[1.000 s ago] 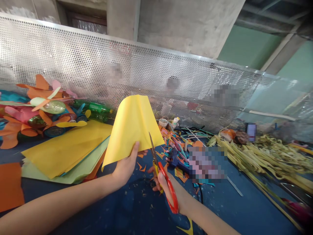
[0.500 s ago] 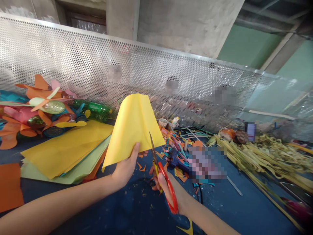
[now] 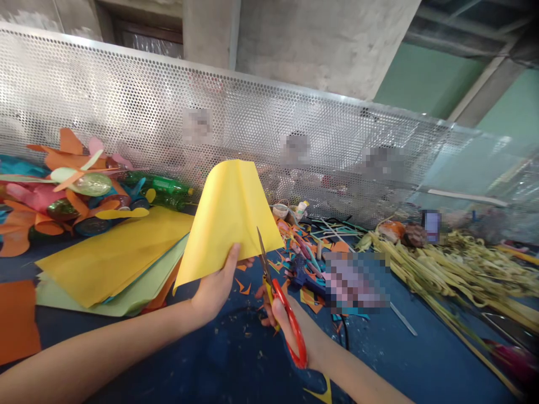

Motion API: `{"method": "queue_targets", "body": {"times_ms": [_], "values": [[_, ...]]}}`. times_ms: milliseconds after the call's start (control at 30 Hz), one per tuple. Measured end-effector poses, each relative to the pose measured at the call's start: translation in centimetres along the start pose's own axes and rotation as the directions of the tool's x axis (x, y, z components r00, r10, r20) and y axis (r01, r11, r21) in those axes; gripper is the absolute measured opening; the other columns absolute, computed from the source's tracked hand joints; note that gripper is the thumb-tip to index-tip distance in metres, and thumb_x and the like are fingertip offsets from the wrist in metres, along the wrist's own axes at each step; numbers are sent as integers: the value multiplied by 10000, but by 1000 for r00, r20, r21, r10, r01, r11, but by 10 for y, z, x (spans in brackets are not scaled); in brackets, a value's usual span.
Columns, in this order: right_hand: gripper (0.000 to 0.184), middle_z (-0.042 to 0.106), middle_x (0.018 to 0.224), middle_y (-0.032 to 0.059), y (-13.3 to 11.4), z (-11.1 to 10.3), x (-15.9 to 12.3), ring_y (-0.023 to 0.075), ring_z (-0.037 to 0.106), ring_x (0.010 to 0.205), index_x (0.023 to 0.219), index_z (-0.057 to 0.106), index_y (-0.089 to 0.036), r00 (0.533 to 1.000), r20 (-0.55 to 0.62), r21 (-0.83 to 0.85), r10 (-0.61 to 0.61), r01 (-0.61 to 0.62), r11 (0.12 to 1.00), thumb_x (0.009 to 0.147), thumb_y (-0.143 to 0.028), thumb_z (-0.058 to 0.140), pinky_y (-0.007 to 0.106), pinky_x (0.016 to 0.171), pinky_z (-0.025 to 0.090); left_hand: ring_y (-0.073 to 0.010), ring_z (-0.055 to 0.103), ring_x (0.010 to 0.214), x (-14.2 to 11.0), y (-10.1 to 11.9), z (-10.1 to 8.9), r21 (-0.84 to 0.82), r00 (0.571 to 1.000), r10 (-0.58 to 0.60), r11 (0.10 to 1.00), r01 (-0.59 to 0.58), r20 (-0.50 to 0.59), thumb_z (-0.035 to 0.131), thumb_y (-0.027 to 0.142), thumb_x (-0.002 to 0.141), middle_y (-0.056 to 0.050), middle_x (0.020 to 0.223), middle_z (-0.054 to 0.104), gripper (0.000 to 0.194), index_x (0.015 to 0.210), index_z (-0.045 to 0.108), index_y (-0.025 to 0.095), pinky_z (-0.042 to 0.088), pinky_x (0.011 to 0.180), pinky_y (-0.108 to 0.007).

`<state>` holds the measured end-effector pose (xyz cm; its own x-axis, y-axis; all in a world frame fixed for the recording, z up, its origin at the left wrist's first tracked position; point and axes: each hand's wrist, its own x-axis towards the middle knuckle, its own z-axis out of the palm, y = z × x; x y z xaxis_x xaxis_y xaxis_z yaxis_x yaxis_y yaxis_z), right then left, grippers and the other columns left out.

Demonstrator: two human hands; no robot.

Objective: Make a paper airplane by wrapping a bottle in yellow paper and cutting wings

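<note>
Sheet of yellow paper (image 3: 229, 219), bent, held up mid-scene above blue surface (image 3: 236, 365). Left hand (image 3: 214, 289) pinches its lower edge, thumb on near face. Right hand (image 3: 307, 325) holds red-handled scissors (image 3: 281, 293), blade tip overlapping sheet's lower right. Paper stack (image 3: 122, 252) left, scraps (image 3: 311, 297) right, dry husks (image 3: 458, 269) far right, perforated panel (image 3: 138, 101) behind.

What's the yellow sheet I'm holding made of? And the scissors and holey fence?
Sheet: matte, probably paper or thin card; it bends smoothly.
Scissors: metal-looking blades, dark grey; glossy red handle with highlights, likely plastic.
Fence: probably metal, silvery with bright glints.
</note>
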<state>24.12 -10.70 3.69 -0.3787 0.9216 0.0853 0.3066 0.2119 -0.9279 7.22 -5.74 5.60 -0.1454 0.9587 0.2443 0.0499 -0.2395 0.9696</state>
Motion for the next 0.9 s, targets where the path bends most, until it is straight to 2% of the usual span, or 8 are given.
{"method": "queue_targets", "body": {"times_ms": [400, 567, 700, 900], "values": [[470, 433, 767, 13, 1, -1, -1, 148, 451, 682, 881, 435, -210, 1000, -7, -39, -29, 28, 999, 884, -652, 275, 319, 684, 495, -229, 672, 877, 1, -5, 0, -9, 1000, 23, 1000, -23, -5, 515, 475, 855, -49, 785, 735, 343, 737, 706, 216, 416, 1001, -320], [447, 416, 763, 8, 1, 0, -1, 140, 439, 675, 873, 431, -211, 999, -11, -13, -31, 30, 999, 891, -635, 290, 314, 685, 504, -230, 661, 929, 0, -2, -1, 47, 1000, 24, 999, -24, 4, 507, 471, 861, -44, 813, 740, 350, 709, 711, 231, 354, 1062, -322], [442, 417, 773, 13, 2, -1, -1, 141, 435, 683, 843, 416, -212, 999, -2, -21, -36, 36, 999, 890, -634, 291, 311, 682, 509, -230, 662, 933, -1, 1, -3, 76, 999, 32, 997, -32, 12, 492, 455, 866, -37, 830, 743, 344, 711, 708, 236, 352, 1070, -335], [456, 413, 758, 7, -3, -2, -1, 142, 452, 672, 889, 436, -211, 999, 6, -14, -36, 36, 999, 887, -641, 286, 321, 691, 518, -228, 639, 1019, 0, -4, -3, 161, 996, 85, 983, -85, 9, 477, 463, 862, -26, 877, 743, 350, 717, 712, 248, 257, 1133, -345]]}}
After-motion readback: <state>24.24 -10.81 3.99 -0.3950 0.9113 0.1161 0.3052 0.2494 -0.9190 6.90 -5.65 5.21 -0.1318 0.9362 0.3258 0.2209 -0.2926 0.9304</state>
